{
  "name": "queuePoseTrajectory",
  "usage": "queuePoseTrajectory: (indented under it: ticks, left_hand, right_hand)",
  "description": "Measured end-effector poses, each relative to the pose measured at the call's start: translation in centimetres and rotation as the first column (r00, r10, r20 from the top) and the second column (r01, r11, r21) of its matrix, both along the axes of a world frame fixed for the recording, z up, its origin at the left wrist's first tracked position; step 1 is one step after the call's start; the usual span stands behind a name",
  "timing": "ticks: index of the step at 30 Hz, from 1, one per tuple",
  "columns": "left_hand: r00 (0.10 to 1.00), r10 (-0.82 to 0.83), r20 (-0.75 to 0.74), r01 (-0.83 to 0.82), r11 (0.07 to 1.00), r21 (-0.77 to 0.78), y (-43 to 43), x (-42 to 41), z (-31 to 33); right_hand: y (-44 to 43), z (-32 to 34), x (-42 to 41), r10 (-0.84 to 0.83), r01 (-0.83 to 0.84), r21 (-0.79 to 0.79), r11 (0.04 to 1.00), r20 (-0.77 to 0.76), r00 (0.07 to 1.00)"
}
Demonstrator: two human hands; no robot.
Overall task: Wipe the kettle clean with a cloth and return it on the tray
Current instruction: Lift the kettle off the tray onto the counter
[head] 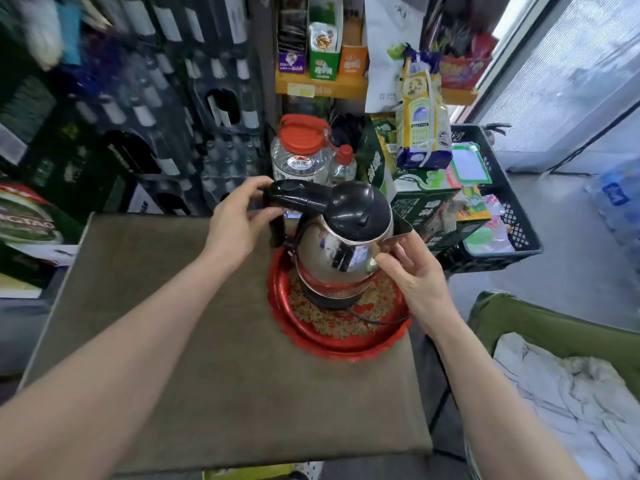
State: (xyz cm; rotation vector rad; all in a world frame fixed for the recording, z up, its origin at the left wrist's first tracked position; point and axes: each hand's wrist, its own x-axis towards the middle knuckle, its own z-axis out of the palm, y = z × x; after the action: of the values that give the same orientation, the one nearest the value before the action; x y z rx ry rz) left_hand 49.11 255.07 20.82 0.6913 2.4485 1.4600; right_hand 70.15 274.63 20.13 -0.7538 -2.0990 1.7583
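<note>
Brown table [207, 341], red-lidded clear jar [300, 150], black crate [512, 216], stacked bottle crates [156, 98], green-boxed drinks [426, 202]

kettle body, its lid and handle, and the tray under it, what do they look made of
Kettle body: polished metal, likely stainless steel, since it mirrors the room.
Lid and handle: glossy black, probably plastic, with soft highlights.
Tray: red with a scalloped rim and gold pattern; shiny plastic or lacquered metal, unclear which.

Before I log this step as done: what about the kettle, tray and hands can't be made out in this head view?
- Kettle seating: its base hides the contact with the tray.
- Tray's far rim: hidden behind the kettle.
- Left hand: its fingertips pass behind the handle.
- Right hand: any small cloth would be hidden under the fingers.
- Cord: its end is hidden behind the right wrist.
</note>
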Motion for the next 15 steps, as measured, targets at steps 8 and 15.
queuePoseTrajectory:
  ticks: [8,15]
  left_hand:
    - [0.994,0.104,0.029,-0.105,0.994,0.03,-11.3,0.3,5.4]
    - [0.994,0.103,0.031,-0.103,0.995,0.016,-26.8,-2.5,5.7]
  right_hand:
    - [-8.5,7.6,-2.2,0.14,-0.14,0.008,0.99,0.019,0.99]
    - [-23.1,7.9,-5.8,0.2,-0.201,0.023,0.979,0.055,0.978]
